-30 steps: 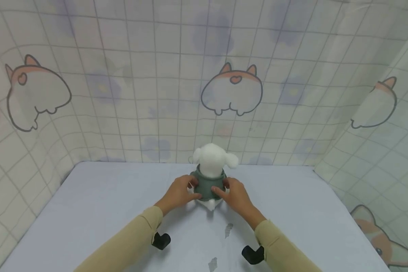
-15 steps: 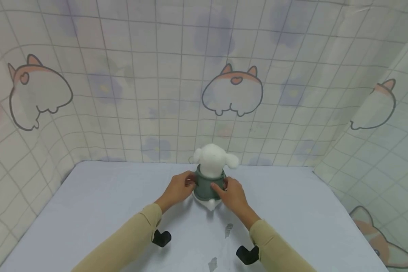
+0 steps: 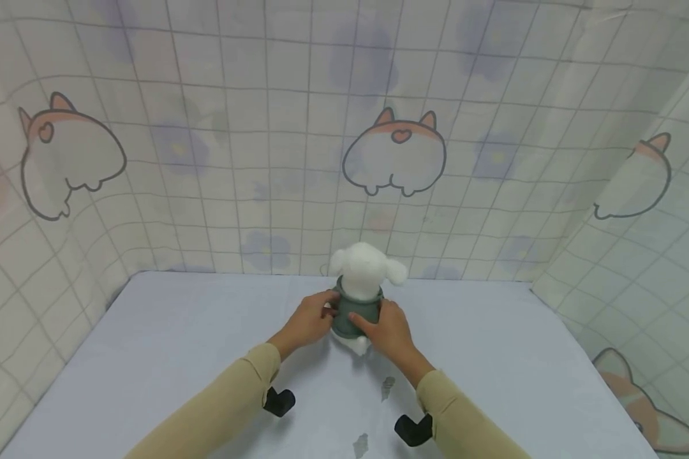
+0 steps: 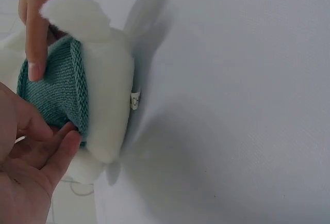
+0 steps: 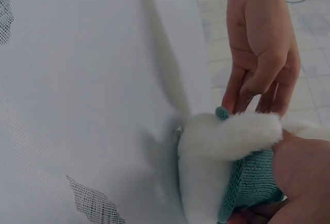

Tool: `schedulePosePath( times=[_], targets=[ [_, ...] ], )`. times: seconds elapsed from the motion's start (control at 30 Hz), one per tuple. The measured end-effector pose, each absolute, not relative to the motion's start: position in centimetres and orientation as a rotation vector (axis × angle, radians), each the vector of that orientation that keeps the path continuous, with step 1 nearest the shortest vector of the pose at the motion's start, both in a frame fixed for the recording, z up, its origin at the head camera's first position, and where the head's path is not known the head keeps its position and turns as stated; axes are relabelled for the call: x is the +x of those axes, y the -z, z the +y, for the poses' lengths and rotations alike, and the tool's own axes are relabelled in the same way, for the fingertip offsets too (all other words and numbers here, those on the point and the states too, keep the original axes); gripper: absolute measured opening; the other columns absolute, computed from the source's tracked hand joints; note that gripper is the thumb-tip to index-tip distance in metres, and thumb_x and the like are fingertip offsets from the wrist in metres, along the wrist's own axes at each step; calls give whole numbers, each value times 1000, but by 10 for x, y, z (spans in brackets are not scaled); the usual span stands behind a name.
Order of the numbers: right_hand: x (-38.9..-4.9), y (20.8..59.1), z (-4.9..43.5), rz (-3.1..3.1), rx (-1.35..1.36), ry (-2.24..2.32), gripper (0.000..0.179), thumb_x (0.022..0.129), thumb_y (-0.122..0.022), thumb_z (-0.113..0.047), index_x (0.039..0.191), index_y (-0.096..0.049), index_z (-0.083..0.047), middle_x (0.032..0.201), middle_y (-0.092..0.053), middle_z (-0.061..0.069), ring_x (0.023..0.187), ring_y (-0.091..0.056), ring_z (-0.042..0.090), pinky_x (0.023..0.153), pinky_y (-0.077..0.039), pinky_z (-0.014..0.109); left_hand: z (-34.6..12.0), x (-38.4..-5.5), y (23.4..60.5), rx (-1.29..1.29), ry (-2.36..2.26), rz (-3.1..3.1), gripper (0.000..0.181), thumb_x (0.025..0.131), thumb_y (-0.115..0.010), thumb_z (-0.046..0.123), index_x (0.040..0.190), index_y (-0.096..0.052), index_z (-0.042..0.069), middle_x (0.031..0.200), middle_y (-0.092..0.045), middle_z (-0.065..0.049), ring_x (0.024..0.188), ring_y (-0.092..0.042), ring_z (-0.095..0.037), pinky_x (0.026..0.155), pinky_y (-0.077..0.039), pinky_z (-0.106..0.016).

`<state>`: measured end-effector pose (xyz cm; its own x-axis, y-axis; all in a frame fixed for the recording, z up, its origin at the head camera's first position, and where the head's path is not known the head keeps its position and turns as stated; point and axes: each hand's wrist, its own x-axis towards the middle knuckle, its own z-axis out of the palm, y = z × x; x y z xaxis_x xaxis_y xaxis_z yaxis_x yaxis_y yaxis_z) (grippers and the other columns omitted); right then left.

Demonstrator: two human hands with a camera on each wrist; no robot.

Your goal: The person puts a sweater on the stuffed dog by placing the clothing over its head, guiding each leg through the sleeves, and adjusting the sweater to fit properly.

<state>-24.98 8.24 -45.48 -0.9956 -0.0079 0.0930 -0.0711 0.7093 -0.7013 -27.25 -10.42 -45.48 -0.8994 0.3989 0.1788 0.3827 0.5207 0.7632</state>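
A white plush dog (image 3: 364, 264) with floppy ears sits near the far side of the table, its back and tail toward me. It wears a green knitted sweater (image 3: 358, 317). At its left side, my left hand (image 3: 310, 319) pinches the sweater; in the left wrist view the fingertips gather the knit near the hem. My right hand (image 3: 393, 331) grips the toy from the right, thumb lying across the back of the sweater (image 4: 54, 92) and fingers round the side. The front of the dog is hidden. A small white tag (image 4: 135, 100) sticks out at its bottom.
A white cloth covers the table (image 3: 207, 357), with two grey worn patches (image 3: 388, 387) near the front. Behind and at both sides hangs a gridded curtain (image 3: 287, 159) with corgi drawings. A black mount (image 3: 279, 401) sits under each sleeve.
My left thumb has left the back of the sweater and moved to the dog's left side. The plush dog has turned slightly, and my right thumb lies farther left across its back.
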Motion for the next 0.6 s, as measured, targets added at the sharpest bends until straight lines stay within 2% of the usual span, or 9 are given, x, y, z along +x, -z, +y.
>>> schedulePosePath(
  times=[0.17,0.37,0.6],
  targets=[
    [-249,453,84,-2803,34,-1215,78,84,-70,-51,132,-48,6,123,-59,21,112,-59,33,93,-50,50,-103,-270,449,798,-1372,2681,51,83,-45,-14,132,-51,-3,132,-56,-22,108,-66,-30,89,-56,-28],
    [-249,449,87,-2750,27,-1214,80,84,-70,-50,132,-46,9,121,-58,23,110,-59,34,92,-50,51,-98,-265,438,802,-1378,2663,50,85,-45,-12,133,-51,0,135,-55,-19,111,-65,-28,91,-55,-30],
    [-250,447,93,-2715,-46,-1175,73,82,-72,-44,128,-48,8,119,-60,22,107,-60,34,91,-50,50,-91,-262,432,875,-1358,2678,51,83,-47,-11,133,-51,-4,135,-56,-21,107,-67,-29,88,-57,-35]
  ],
)
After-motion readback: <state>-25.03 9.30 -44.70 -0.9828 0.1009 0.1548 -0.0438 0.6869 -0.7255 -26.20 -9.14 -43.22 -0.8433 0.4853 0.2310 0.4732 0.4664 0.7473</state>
